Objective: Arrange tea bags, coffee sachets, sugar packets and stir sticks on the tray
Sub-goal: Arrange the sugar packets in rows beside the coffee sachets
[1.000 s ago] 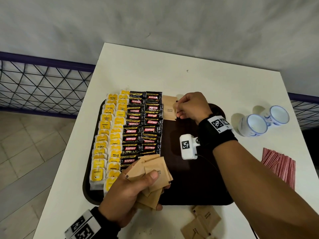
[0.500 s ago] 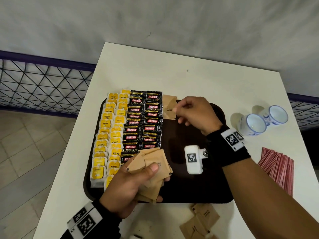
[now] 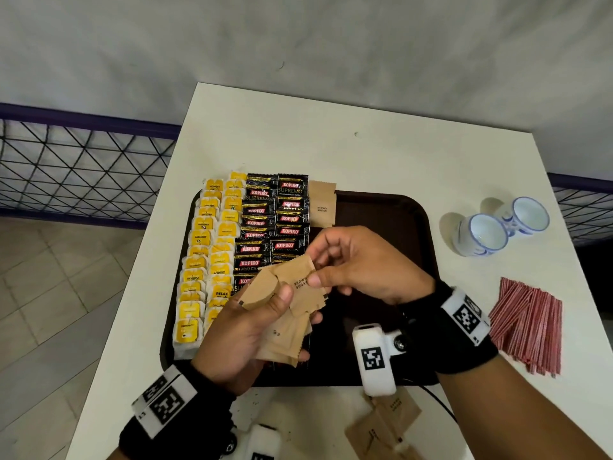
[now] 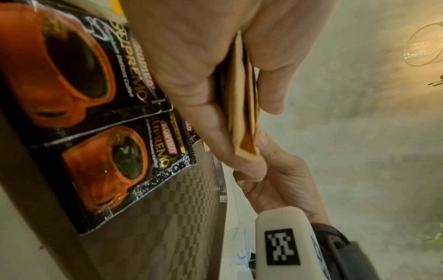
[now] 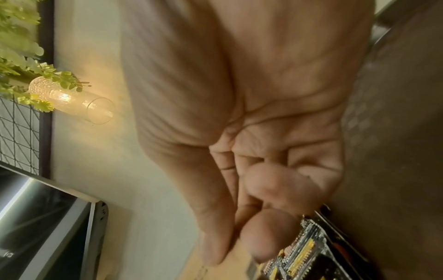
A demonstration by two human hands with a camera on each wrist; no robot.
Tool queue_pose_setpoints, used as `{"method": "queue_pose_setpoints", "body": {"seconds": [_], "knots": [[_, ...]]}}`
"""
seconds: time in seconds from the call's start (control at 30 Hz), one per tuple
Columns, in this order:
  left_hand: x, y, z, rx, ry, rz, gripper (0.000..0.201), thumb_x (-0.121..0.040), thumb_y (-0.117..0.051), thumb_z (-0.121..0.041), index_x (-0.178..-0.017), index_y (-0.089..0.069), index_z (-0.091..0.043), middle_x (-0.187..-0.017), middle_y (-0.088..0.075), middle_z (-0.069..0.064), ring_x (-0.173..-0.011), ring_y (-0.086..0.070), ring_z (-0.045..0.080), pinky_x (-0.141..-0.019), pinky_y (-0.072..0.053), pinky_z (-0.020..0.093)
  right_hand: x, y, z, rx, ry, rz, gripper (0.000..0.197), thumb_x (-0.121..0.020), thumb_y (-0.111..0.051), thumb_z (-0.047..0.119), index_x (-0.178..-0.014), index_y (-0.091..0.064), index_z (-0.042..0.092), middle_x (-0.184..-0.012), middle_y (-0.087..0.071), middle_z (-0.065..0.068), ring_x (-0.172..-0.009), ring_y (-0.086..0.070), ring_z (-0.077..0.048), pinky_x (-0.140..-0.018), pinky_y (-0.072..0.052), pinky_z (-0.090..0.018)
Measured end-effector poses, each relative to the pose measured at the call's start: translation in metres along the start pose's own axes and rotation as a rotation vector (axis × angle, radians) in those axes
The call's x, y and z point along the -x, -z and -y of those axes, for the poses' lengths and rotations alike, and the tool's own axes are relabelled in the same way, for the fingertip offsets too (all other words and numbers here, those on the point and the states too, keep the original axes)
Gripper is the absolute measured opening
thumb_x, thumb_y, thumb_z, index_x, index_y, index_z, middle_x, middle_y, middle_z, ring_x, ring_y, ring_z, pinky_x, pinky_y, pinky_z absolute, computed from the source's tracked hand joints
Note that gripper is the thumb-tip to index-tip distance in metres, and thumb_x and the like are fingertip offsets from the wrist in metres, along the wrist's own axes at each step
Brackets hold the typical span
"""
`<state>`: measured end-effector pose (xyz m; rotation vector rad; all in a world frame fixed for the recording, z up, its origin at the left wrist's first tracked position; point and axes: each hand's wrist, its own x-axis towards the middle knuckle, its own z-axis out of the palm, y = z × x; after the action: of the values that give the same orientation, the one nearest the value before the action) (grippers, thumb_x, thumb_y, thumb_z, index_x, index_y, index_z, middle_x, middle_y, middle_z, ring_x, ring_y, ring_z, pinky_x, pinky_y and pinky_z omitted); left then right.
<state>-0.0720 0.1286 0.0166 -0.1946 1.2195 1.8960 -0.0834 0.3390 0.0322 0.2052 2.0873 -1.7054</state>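
Note:
A dark brown tray [image 3: 381, 207] carries two columns of yellow tea bags [image 3: 205, 260], two columns of black coffee sachets [image 3: 275, 220] and one brown sugar packet [image 3: 321, 204] at its far edge. My left hand [image 3: 258, 313] grips a fanned stack of brown sugar packets [image 3: 282, 330] over the tray's near part; in the left wrist view the stack [image 4: 242, 106] sits between thumb and fingers. My right hand [image 3: 348, 263] meets the stack, thumb on the top packet [image 3: 300, 282], fingers curled behind it. Red stir sticks [image 3: 527, 327] lie on the table to the right.
Two blue-and-white cups [image 3: 497, 224] lie on their sides right of the tray. More brown sugar packets [image 3: 381, 426] lie on the white table [image 3: 331, 144] near its front edge. A wire fence [image 3: 83, 167] runs behind the table on the left.
My right hand left the sugar packet at the tray's far edge and drew back to the stack in my left hand, where it now pinches the top packet.

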Motion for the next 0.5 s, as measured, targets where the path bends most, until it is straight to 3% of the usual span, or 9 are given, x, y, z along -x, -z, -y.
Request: {"method": "queue_pose_setpoints", "body": {"seconds": [0.13,0.23,0.33,0.4,0.5], "knots": [[-0.001,0.005,0.001,0.039,0.017,-0.017,0.039,-0.084,-0.067,-0.031,-0.118,-0.07,-0.014,-0.11,-0.069,0.032,-0.086,-0.072,0.035,-0.059,-0.06,0.045,-0.001,0.003,-0.002,-0.013,0.005,-0.04,0.018,-0.083,-0.075,-0.003,-0.098,-0.065,-0.001,-0.081,-0.069,-0.016,-0.064,-0.065,-0.021,-0.045,-0.044,-0.022],[0.0,0.008,0.002,0.064,0.03,-0.006,0.039,-0.084,-0.066,-0.03,-0.12,-0.07,-0.012,-0.113,-0.068,0.032,-0.089,-0.072,0.035,-0.059,-0.059,0.045,-0.003,0.01,0.0,-0.039,0.015,-0.064,0.012,-0.083,-0.071,-0.007,-0.09,-0.066,0.001,-0.071,-0.068,-0.011,-0.059,-0.064,-0.018,-0.044,-0.044,-0.02],[0.002,0.012,0.0,0.081,0.047,-0.028,0.036,-0.084,-0.068,-0.028,-0.116,-0.072,-0.014,-0.111,-0.068,0.035,-0.091,-0.07,0.039,-0.059,-0.058,0.045,-0.01,0.042,-0.003,-0.134,-0.021,-0.285,0.016,-0.084,-0.067,-0.011,-0.084,-0.063,0.004,-0.061,-0.067,-0.006,-0.052,-0.063,-0.015,-0.042,-0.044,-0.019],[0.004,0.014,0.0,0.074,0.055,-0.037,0.028,-0.088,-0.07,-0.027,-0.114,-0.074,-0.017,-0.111,-0.069,0.035,-0.093,-0.07,0.04,-0.059,-0.058,0.044,-0.018,0.063,-0.009,-0.135,-0.097,-0.433,0.016,-0.084,-0.068,-0.009,-0.081,-0.064,0.007,-0.065,-0.068,-0.01,-0.055,-0.064,-0.018,-0.044,-0.045,-0.02],[0.006,0.014,0.002,0.095,0.068,-0.044,0.024,-0.092,-0.069,-0.024,-0.115,-0.073,-0.017,-0.11,-0.069,0.034,-0.092,-0.07,0.039,-0.059,-0.056,0.043,-0.036,0.068,-0.022,-0.087,-0.222,-0.459,0.016,-0.087,-0.067,-0.005,-0.083,-0.064,0.009,-0.072,-0.069,-0.012,-0.055,-0.065,-0.015,-0.047,-0.048,-0.021]]}}
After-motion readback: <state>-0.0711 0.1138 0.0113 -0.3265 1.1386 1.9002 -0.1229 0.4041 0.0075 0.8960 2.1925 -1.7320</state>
